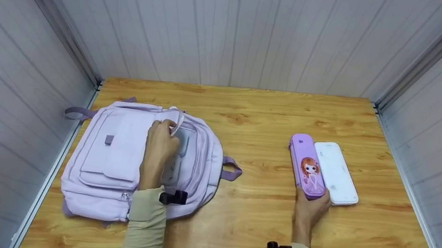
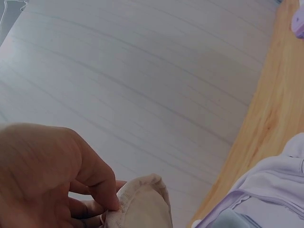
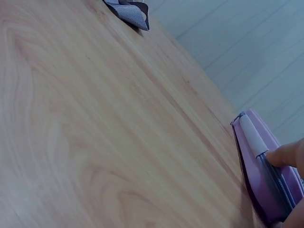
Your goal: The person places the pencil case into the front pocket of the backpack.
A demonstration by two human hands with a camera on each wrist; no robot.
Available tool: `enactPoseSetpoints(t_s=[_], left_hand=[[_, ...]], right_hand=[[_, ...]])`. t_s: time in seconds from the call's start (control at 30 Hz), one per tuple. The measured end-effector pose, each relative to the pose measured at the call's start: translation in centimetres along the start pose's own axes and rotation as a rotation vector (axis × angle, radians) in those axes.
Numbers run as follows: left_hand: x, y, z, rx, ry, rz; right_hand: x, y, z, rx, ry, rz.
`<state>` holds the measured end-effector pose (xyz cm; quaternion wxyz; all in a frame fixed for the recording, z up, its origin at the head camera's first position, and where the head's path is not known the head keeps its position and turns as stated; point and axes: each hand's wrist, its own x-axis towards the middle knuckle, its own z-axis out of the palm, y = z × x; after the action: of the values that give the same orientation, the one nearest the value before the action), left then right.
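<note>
On the left of the table lies a pale lilac backpack (image 1: pixel 115 157), its main compartment unzipped. My left hand (image 1: pixel 161 146) pinches the edge of the opening flap (image 2: pixel 137 202) between thumb and fingers, holding it up. Inside the opening show grey-blue cases (image 1: pixel 180 142), partly hidden by that hand. On the right, my right hand (image 1: pixel 309 208) grips the near end of a purple pencil case (image 1: pixel 305 155) printed with a red-haired doll figure. In the right wrist view, the thumb (image 3: pixel 285 156) presses the zipped side of this case.
A white flat case (image 1: pixel 337 174) lies right beside the purple one. The backpack's purple top loop (image 1: pixel 232 169) points toward the middle of the wooden table (image 1: pixel 252 212). Pale panelled walls (image 1: pixel 237 29) enclose the back and both sides.
</note>
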<state>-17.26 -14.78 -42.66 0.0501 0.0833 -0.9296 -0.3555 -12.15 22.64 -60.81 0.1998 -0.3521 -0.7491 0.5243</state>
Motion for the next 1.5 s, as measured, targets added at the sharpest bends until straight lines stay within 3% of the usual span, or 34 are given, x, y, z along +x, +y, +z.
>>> enactPoseSetpoints(t_s=[0.27, 0.77, 1.5], left_hand=[[0.0, -0.1, 0.0, -0.002, 0.007, 0.007], [0.0, 0.1, -0.1, 0.003, 0.006, 0.004], [-0.1, -0.1, 0.0, -0.002, 0.037, 0.022]], right_hand=[[0.1, -0.5, -0.3, -0.001, -0.034, 0.007], [0.0, -1.4, 0.1, -0.006, -0.04, -0.098], [-1.7, -3.7, 2.7, 0.169, -0.228, -0.254]])
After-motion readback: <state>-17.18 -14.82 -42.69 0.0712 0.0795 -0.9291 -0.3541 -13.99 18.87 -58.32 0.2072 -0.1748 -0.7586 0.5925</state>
